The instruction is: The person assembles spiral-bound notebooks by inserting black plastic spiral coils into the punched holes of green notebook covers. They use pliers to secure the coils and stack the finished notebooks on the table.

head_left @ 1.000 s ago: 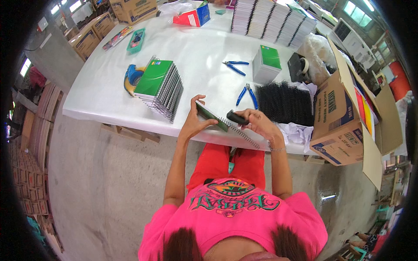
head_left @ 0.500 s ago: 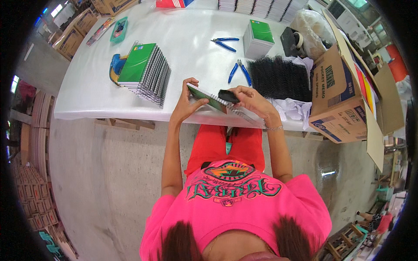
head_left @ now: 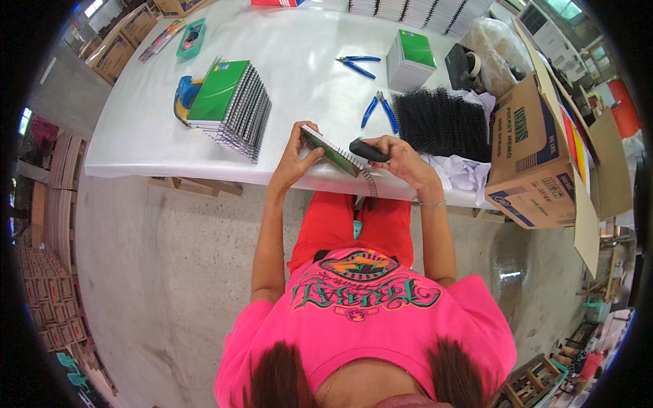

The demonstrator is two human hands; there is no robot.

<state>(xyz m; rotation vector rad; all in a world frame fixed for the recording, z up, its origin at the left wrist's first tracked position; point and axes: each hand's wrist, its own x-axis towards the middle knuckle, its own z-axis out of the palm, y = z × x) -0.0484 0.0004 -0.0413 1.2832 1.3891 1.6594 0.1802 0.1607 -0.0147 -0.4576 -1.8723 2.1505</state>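
Tilted over the table's near edge, a small green notebook [head_left: 333, 154] is gripped by my left hand [head_left: 294, 162], thumb on its cover. A wire coil [head_left: 369, 182] runs along its bound edge, and a loose length hangs past the lower corner. Between the fingers and thumb of my right hand [head_left: 409, 165] is a black, rounded, oblong object [head_left: 369, 150] just right of the coil; its exact kind cannot be made out. Right of that hand lies a pile of black coils [head_left: 442, 126] on white paper.
Spiral notebooks [head_left: 221, 92] stand stacked at left beside a tape dispenser [head_left: 185, 98]. Two blue-handled pliers [head_left: 379, 112] lie ahead, near a stack of green-covered pads [head_left: 412, 60]. An open cardboard box [head_left: 527, 153] stands at right. Farther back are a teal basket [head_left: 191, 39] and more bound stacks [head_left: 415, 12].
The black object has come away from the notebook's coiled edge and shifted slightly right and down with my right hand. My left hand keeps its hold, with the notebook turned a little.
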